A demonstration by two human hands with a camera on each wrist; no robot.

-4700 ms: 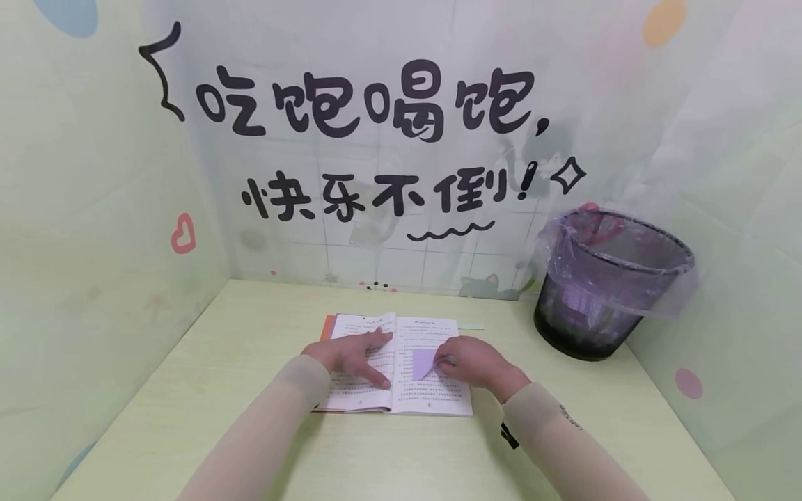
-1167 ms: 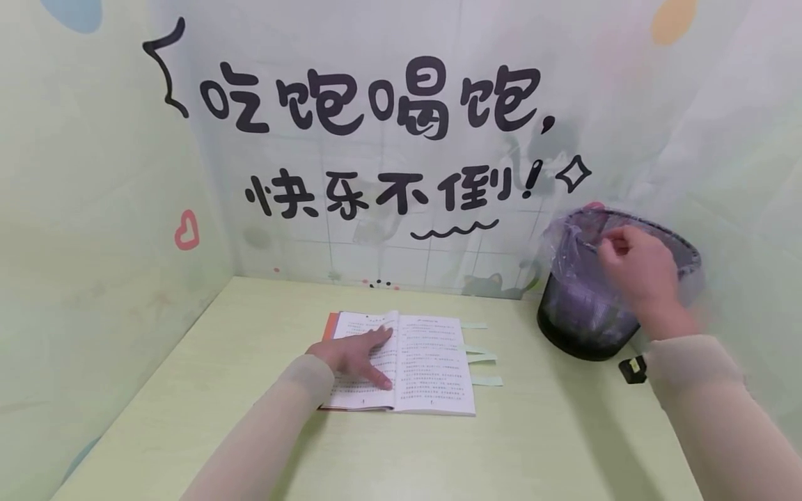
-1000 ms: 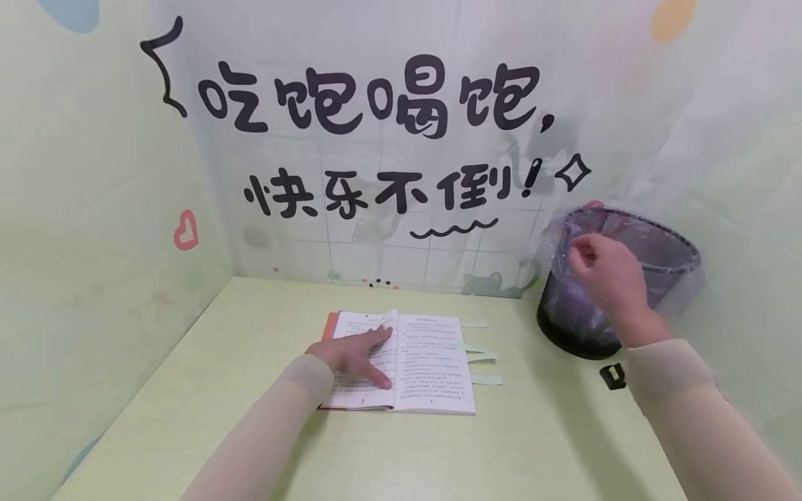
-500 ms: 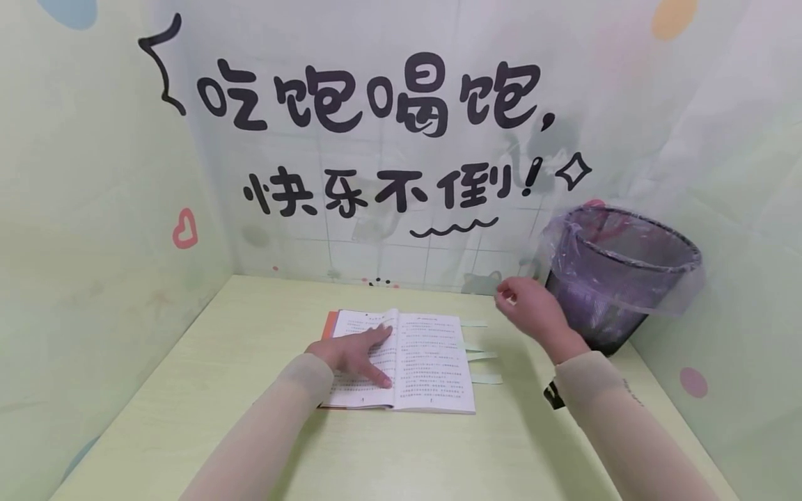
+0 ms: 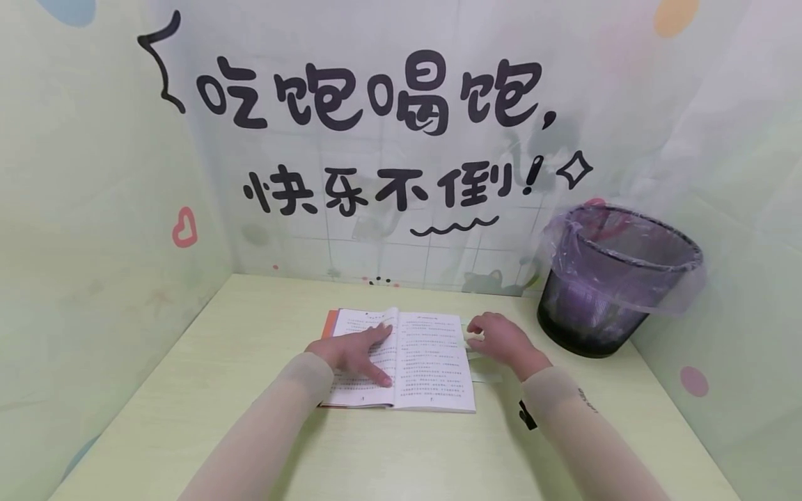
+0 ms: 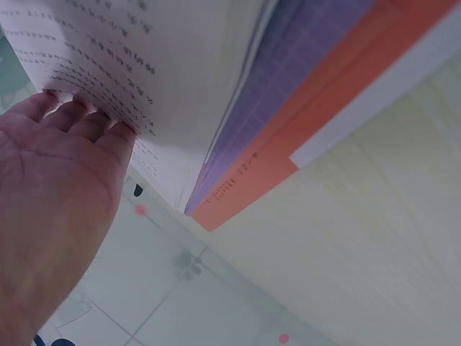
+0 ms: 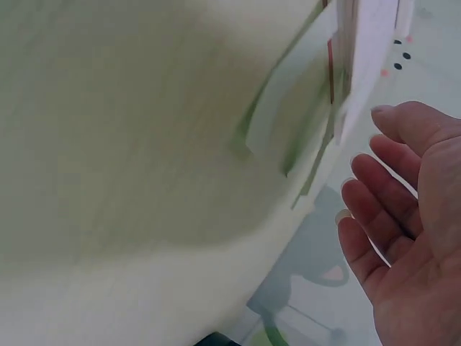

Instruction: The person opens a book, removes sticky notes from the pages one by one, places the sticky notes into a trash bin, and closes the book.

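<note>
The book [image 5: 435,369] lies flat on the counter [image 5: 376,452] with its pages spread, in front of the person. The left hand [image 5: 352,353] rests on the left page with its fingers apart, and it grips nothing. The right hand [image 5: 503,341] hangs by the right edge of the book, its fingers loosely bent, with nothing in it. The green strips [image 7: 277,101] poke out from that same edge, so the right hand is much nearer to them than the left. They lie below it, and the right wrist view shows a gap between fingers and strips. The strips point right, away from the pages, with their long way running left to right. The book's fold runs from the person toward the back wall, so the strips lie across it.
</note>
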